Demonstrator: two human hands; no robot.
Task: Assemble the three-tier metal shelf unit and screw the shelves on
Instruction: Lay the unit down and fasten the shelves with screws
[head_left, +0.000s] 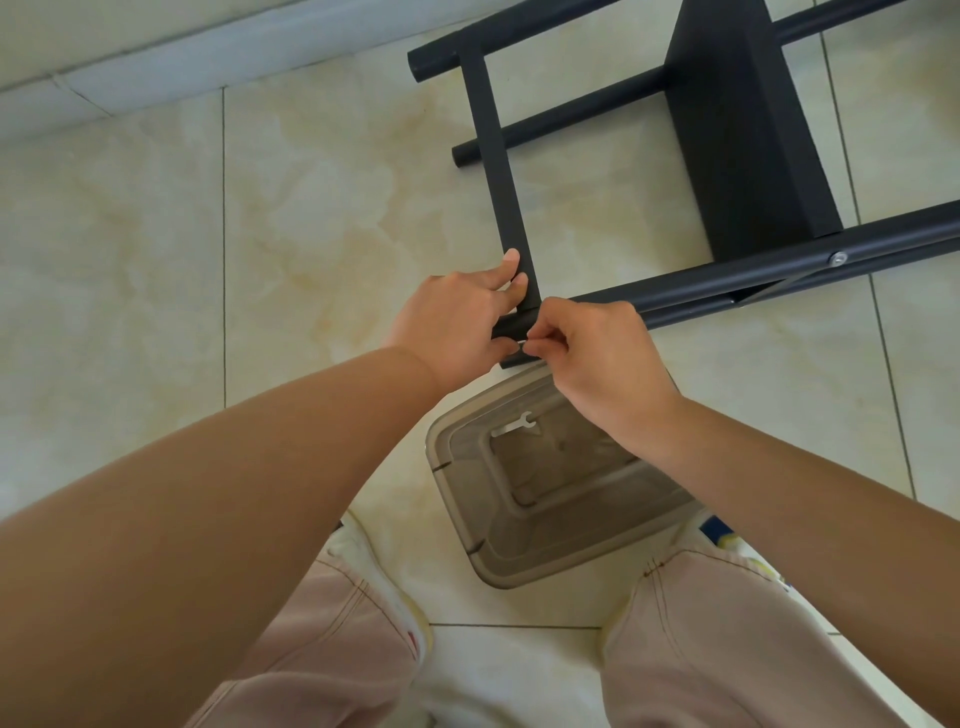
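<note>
A black metal shelf unit (737, 119) lies on its side on the tiled floor, its round tubes running to the upper right. One flat black crossbar (498, 156) joins the tube ends at the left. My left hand (457, 322) grips the near end of that crossbar where it meets the near tube (779, 270). My right hand (597, 348) pinches a small silver part, probably a screw (522, 344), against the tube's end. Another silver screw head (837, 258) shows further along the tube.
A translucent grey plastic box (519, 525) sits on the floor between my knees, with a small flat white wrench (514, 425) lying on it. A grey skirting board (156, 67) runs along the far left. My legs in pale trousers fill the bottom.
</note>
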